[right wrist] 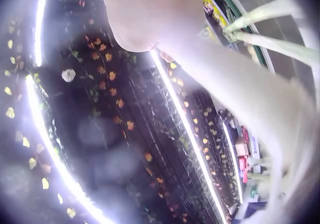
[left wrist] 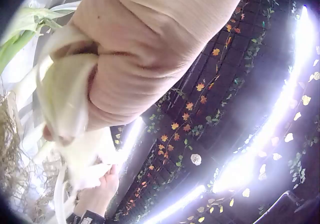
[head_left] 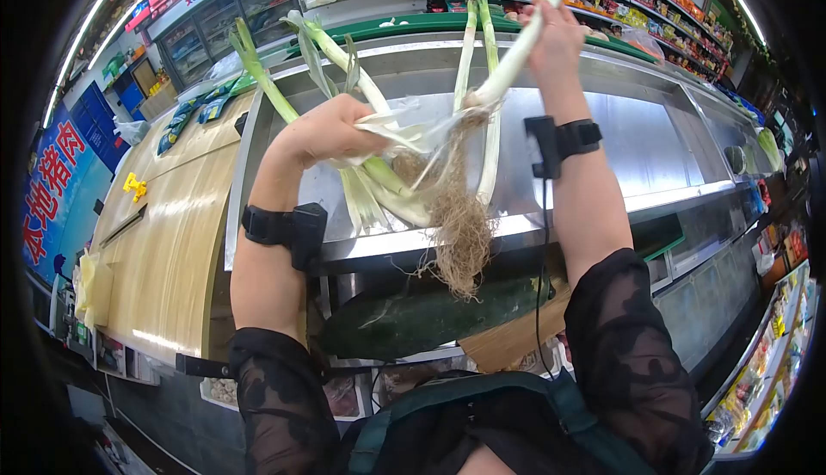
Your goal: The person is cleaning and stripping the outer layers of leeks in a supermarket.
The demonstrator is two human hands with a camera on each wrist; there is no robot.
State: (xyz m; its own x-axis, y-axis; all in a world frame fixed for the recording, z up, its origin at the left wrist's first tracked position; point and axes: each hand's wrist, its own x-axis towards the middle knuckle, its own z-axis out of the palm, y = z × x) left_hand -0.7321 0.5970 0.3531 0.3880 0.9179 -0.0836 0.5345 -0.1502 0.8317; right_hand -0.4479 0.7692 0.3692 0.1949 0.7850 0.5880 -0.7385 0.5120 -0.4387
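My right hand (head_left: pixel 555 40) grips the pale stalk of a large green onion (head_left: pixel 514 62), held at a slant with its bushy brown roots (head_left: pixel 463 234) hanging toward me. The fingers of my left hand (head_left: pixel 331 129) are curled round loose whitish outer layers (head_left: pixel 397 133), which stretch toward the root end. A close look at these limp layers (left wrist: pixel 67 96) comes from the left wrist view. Across the right wrist view runs the blurred stalk (right wrist: pixel 225 79), below the hand. More green onions (head_left: pixel 267 88) lie on the metal counter beneath, some partly hidden behind my left hand.
A steel-lined counter (head_left: pixel 619 144) spans the front, its raised edge close to my forearms. Left of it stands a wooden tabletop (head_left: pixel 163 243) with a small yellow object (head_left: pixel 135 186). Below the edge lies a big dark green gourd (head_left: pixel 404 316). A black cable (head_left: pixel 540 277) hangs from the right wrist camera.
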